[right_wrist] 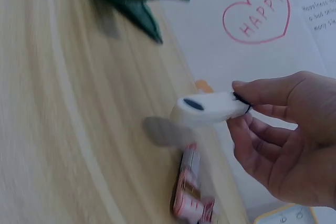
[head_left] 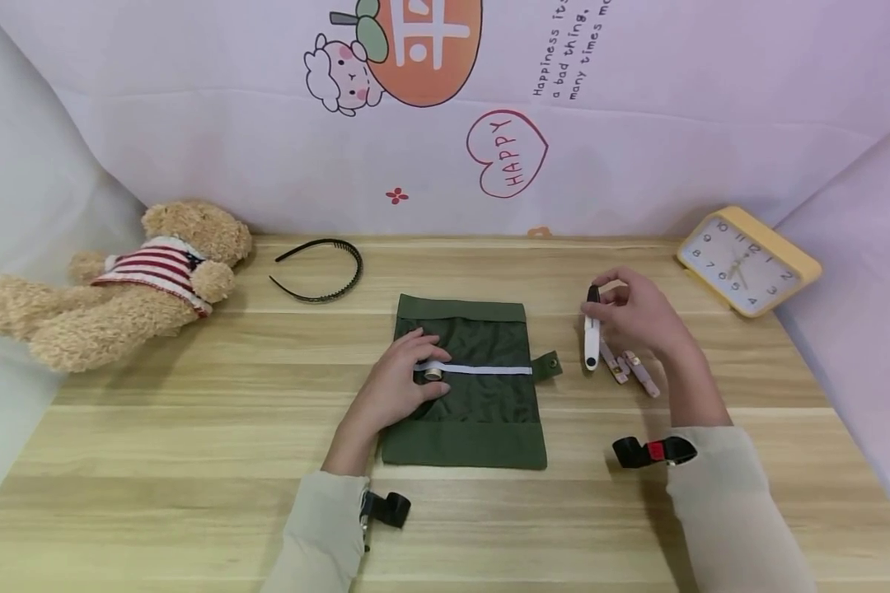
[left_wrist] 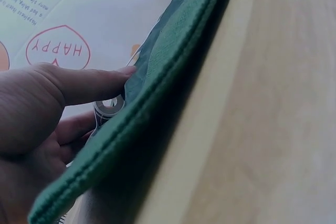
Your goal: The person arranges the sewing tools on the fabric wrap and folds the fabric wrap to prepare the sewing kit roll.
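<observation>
A dark green cloth organizer (head_left: 463, 445) lies spread on the table, a white elastic strip (head_left: 489, 370) across its middle. My left hand (head_left: 400, 383) rests on its left side, thumb and fingers bent to either side of a small pale roll (head_left: 433, 375) at the strip. In the left wrist view the hollow end of this roll (left_wrist: 109, 106) shows beside the thumb, near the green edge. My right hand (head_left: 638, 313) pinches the black end of a slim white tool (head_left: 592, 342) off to the right. Its pale body (right_wrist: 207, 109) bears a dark oval mark in the right wrist view.
Small pinkish items (head_left: 641, 375) with metal-looking parts lie below the right hand. A snap tab (head_left: 546, 366) sticks out from the organizer's right side. Farther back are a black headband (head_left: 359, 268), a yellow clock (head_left: 745, 262) and, at left, a teddy bear (head_left: 148, 284).
</observation>
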{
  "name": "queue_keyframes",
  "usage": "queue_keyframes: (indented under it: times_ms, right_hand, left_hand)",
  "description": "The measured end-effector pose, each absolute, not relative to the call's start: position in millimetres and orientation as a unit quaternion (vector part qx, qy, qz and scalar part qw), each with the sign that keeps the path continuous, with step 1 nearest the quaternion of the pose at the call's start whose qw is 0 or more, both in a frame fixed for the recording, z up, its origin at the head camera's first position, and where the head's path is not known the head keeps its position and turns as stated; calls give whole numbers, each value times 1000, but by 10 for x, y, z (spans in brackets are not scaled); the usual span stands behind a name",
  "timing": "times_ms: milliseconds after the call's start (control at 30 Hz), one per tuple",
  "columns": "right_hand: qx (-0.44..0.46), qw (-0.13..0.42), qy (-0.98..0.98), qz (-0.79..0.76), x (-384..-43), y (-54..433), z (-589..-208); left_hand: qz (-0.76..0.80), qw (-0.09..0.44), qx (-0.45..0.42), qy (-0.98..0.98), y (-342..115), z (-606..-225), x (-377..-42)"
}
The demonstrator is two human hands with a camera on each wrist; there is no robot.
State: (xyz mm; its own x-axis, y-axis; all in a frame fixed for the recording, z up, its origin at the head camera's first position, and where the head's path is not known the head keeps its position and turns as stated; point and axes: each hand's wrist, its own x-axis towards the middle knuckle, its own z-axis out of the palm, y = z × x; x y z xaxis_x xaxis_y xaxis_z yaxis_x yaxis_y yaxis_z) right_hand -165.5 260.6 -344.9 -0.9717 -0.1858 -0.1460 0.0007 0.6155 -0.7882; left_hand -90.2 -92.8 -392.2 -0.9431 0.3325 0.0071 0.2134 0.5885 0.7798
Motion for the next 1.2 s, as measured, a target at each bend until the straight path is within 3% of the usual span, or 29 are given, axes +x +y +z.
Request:
queue_keyframes:
  times_ms: [467, 833, 1200]
  right_hand:
    - [-68, 92, 823, -556, -1639, 2112, -3331]
    - [-65, 8, 768, -637, -1712, 1753, -3301]
    - [-73, 69, 769, -631, -1763, 1405, -3517]
  left_hand:
    - [432, 42, 145, 889, -919, -3966, -930]
    - [427, 38, 138, 893, -932, -3970, -949]
    - [403, 39, 162, 900, -929, -3971, -955]
